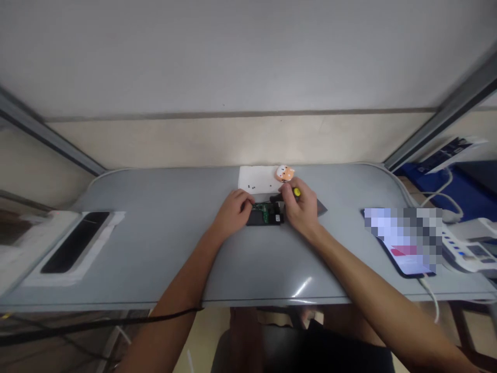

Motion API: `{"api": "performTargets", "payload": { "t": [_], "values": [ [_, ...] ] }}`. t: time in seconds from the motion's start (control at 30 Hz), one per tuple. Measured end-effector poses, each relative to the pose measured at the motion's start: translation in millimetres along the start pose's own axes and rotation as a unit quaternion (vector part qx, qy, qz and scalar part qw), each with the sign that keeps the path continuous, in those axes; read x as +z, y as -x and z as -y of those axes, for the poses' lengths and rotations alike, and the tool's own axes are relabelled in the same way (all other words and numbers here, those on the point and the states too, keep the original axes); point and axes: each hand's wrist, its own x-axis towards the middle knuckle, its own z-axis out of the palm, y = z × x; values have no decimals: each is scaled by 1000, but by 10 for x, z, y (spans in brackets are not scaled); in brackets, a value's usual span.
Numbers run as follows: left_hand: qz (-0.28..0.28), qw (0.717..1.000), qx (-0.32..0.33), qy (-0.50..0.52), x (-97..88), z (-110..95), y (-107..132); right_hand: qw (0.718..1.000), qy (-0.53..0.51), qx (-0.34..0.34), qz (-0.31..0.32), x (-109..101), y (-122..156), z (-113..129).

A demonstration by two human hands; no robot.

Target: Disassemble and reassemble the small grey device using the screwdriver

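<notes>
On the grey table lies an opened black phone (255,217) with its green circuit board (265,212) exposed. My left hand (235,210) grips the upper left edge of that phone, fingers curled with the thumb and index close together. A screwdriver (296,192) with a black and yellow handle is held in my right hand (301,204); its shaft points left across the top of the board. The tip's exact contact is too small to make out. Behind the phone is a white sheet (258,177) with several tiny dark screws and an orange and white cartoon figure (284,173).
A grey pointed flat piece (321,208) shows beside my right hand. To the right are a lit phone (404,248) on a cable and a white power strip (471,246). At left, a dark slab (76,242) rests on white paper. A wall (233,140) backs the table.
</notes>
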Motion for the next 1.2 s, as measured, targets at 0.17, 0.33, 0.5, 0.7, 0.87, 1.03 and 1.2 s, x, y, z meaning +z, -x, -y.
{"api": "performTargets", "payload": {
  "t": [0.17, 0.33, 0.5, 0.7, 0.87, 1.03, 1.2],
  "values": [
    [-2, 1000, 4, 1, 8, 11, -3, 999, 5, 12, 31, -5, -63, 35],
    [-12, 1000, 6, 2, 14, 40, 4, 992, 4, -23, 121, 123, -352, 217],
    [-1, 999, -38, 6, 14, 57, 0, 965, -124, 22, 228, 337, -632, 347],
    [11, 999, -52, 1, -9, 44, 11, 930, -248, 50, 267, 418, -775, 180],
    [10, 999, -50, 2, -23, 26, 22, 877, -377, 80, 286, 408, -826, 8],
    [15, 998, -62, -2, -37, 15, 19, 820, -474, 175, 270, 418, -760, 46],
    [14, 997, -72, 1, -46, 13, 26, 825, -456, 181, 279, 419, -752, 96]
  ]
}}
